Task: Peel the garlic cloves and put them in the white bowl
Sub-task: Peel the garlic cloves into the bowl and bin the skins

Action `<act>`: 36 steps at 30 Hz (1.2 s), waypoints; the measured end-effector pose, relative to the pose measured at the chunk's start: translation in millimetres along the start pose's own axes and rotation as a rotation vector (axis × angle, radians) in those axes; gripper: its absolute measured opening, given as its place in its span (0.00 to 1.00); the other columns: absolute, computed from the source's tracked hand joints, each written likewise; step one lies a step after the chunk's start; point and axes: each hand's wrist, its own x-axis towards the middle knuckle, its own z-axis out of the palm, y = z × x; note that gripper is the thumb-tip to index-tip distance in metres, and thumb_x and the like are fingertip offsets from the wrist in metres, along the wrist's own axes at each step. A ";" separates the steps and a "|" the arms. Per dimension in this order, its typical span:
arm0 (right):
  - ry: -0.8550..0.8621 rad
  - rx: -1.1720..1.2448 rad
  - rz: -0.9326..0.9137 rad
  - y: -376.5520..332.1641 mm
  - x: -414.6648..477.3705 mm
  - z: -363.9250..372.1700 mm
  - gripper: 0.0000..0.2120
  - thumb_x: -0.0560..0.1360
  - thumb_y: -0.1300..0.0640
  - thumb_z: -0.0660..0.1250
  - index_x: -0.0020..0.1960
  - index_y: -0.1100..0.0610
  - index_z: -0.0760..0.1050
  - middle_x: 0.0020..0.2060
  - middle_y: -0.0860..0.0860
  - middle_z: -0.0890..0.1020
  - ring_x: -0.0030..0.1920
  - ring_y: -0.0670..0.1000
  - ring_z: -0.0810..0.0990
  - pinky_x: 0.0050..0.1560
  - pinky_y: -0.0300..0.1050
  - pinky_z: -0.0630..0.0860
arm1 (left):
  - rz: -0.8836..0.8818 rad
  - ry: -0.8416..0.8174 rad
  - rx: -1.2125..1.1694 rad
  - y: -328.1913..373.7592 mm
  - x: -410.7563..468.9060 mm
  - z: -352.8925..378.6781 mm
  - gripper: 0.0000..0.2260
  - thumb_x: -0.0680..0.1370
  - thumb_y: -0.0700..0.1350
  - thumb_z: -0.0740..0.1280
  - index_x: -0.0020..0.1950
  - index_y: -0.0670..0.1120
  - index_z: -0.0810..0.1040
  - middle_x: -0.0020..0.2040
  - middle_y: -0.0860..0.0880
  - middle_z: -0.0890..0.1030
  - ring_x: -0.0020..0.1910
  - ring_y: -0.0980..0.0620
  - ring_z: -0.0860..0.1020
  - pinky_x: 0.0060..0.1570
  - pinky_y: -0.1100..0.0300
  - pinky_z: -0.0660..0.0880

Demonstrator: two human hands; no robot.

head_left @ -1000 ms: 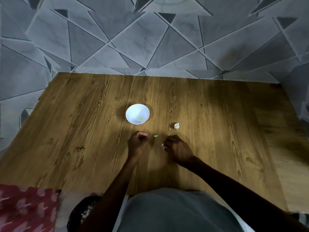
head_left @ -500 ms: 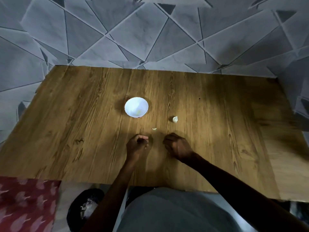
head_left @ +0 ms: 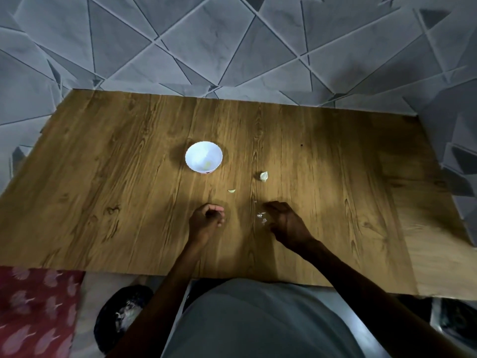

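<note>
The wooden table (head_left: 129, 177) in front of you is backed by a grey surface (head_left: 232, 47) patterned in triangles. A red patterned cloth (head_left: 33, 311) lies below the table's near edge on your left. Beside the cloth is a dark round object (head_left: 121, 316) that is too dim to identify.

The white bowl (head_left: 204, 157) stands upright near the middle of the table, beyond your left hand (head_left: 206, 219) and well apart from it. There is a pale yellowish spot low inside the bowl, but you cannot tell what it is. Nothing lies between your left hand and the bowl.

An unpeeled garlic clove (head_left: 263, 176) sits on the bare wood to the right of the bowl, beyond your right hand (head_left: 286, 220). Its long axis runs roughly away from you, and its narrower end seems to point to the far right. A small pale sliver (head_left: 231, 191) lies between the bowl and your hands. It is crescent-shaped, with its long axis running left to right.

A few white peel scraps (head_left: 261, 215) lie just beside your right fingertips.

Your left hand rests on the table with its fingers curled tight into the palm, and whether it holds anything cannot be seen. Your right hand is bent loosely, claw-like, over the wood, and nothing is visibly gripped in it. The two hands are near each other but apart.
</note>
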 end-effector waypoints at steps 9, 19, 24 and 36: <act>0.052 0.248 0.196 -9.8 37.1 3.6 0.27 0.73 0.59 0.74 0.70 0.59 0.71 0.65 0.56 0.76 0.62 0.55 0.77 0.60 0.48 0.77 | 0.035 0.002 0.024 10.3 6.5 -5.6 0.07 0.76 0.35 0.65 0.46 0.44 0.81 0.41 0.44 0.84 0.37 0.51 0.82 0.38 0.58 0.78; 0.053 0.024 0.061 -3.5 45.9 5.3 0.16 0.77 0.66 0.64 0.63 0.58 0.78 0.60 0.55 0.80 0.59 0.54 0.79 0.59 0.47 0.77 | 0.057 -0.025 0.022 19.7 18.8 4.1 0.06 0.76 0.35 0.66 0.46 0.44 0.81 0.40 0.45 0.84 0.38 0.50 0.82 0.40 0.56 0.78; -0.031 -0.202 -0.007 -20.1 43.1 10.9 0.20 0.76 0.64 0.65 0.68 0.59 0.75 0.65 0.57 0.76 0.66 0.58 0.73 0.61 0.52 0.77 | 0.071 -0.060 0.035 22.9 19.1 8.9 0.08 0.78 0.36 0.65 0.45 0.47 0.81 0.42 0.45 0.84 0.38 0.51 0.82 0.43 0.54 0.79; 0.080 0.037 0.284 -20.6 15.6 1.3 0.21 0.73 0.69 0.68 0.65 0.61 0.75 0.61 0.58 0.77 0.58 0.57 0.77 0.56 0.48 0.78 | 0.031 -0.088 0.009 13.2 12.1 6.4 0.07 0.78 0.35 0.66 0.46 0.46 0.81 0.40 0.45 0.84 0.39 0.50 0.82 0.40 0.57 0.77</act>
